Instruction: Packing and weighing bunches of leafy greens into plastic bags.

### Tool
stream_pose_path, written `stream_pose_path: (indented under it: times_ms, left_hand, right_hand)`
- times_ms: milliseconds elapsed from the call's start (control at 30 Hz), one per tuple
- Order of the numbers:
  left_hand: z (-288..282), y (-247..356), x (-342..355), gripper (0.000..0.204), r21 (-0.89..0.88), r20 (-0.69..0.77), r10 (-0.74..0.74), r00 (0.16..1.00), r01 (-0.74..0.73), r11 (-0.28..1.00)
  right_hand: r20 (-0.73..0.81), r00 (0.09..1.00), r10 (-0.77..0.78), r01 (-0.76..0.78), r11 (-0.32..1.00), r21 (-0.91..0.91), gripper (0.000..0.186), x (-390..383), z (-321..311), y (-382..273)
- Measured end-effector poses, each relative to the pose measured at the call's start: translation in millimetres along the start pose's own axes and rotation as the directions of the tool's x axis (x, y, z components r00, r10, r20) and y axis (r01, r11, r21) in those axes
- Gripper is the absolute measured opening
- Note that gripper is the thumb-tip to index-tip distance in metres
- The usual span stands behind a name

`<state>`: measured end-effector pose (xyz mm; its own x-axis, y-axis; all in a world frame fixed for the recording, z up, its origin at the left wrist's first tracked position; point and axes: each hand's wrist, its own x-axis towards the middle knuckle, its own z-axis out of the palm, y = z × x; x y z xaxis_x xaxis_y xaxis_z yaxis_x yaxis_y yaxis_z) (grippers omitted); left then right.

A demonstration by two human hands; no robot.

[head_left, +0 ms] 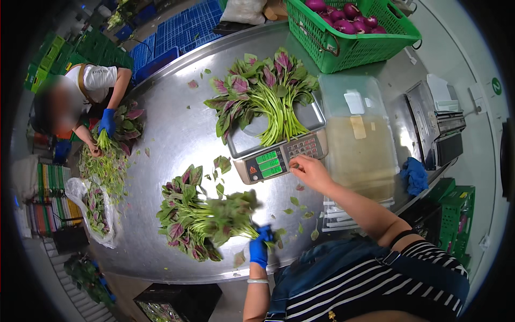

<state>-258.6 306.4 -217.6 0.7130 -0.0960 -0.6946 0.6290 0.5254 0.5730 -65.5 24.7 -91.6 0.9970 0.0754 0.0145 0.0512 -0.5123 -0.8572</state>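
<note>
My gloved left hand (259, 250) is closed round the stems of a bunch of leafy greens (228, 214), amaranth by its purple-and-green leaves; the bunch is blurred. Under and beside its leaves lies a pile of the same greens (182, 214) on the steel table. My bare right hand (307, 170) has its fingers curled at the lower edge of the digital scale (244, 173), next to the lit green display and keypad. Nothing shows in those fingers. More amaranth (273, 96) rests on the scale's metal pan, pale stems toward me and leaves fanned away.
Clear plastic bags (359, 155) lie stacked right of the scale. A green crate (343, 53) of purple onions stands at the far right, a crumpled blue glove (414, 176) near the right edge. Across the table's left side a co-worker (102, 96) handles greens beside a plastic bag (96, 214).
</note>
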Motion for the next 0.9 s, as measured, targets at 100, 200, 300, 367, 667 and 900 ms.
stream_pose_path:
  times_ms: [100, 200, 300, 367, 667, 900]
  left_hand:
    - [-2, -14, -11, 0.024, -0.018, -0.006, -0.072, 0.997, 0.071, 0.997]
    - [18, 16, -22, 0.027, 0.297, -0.02, 0.005, 1.0, 0.001, 0.955]
    - [4, 23, -31, 0.032, 0.549, -0.081, 0.013, 0.997, 0.034, 0.835]
    - [1, 37, -43, 0.043, 0.69, -0.135, -0.075, 0.988, 0.148, 0.709]
    - [103, 153, -52, 0.029, 0.88, 0.1, 0.264, 0.959, -0.209, 0.426]
    - [214, 199, 126, 0.034, 0.56, 0.263, 0.551, 0.792, -0.59, 0.581]
  right_hand:
    - [-0.069, 0.998, -0.008, 0.004, 0.998, -0.061, 0.014, 23, -9, 3]
    - [-0.21, 0.977, -0.036, 0.023, 0.998, -0.065, 0.017, 68, -24, -11]
    - [-0.322, 0.94, -0.11, 0.062, 0.986, -0.156, 0.016, 120, -31, -26]
    - [-0.283, 0.877, -0.389, 0.147, 0.776, -0.614, 0.016, 148, -32, -23]
    - [-0.287, 0.894, -0.343, 0.2, 0.88, -0.43, 0.017, 164, -19, -33]
    - [-0.098, 0.988, 0.122, -0.086, 0.946, 0.311, 0.02, 167, -32, -14]
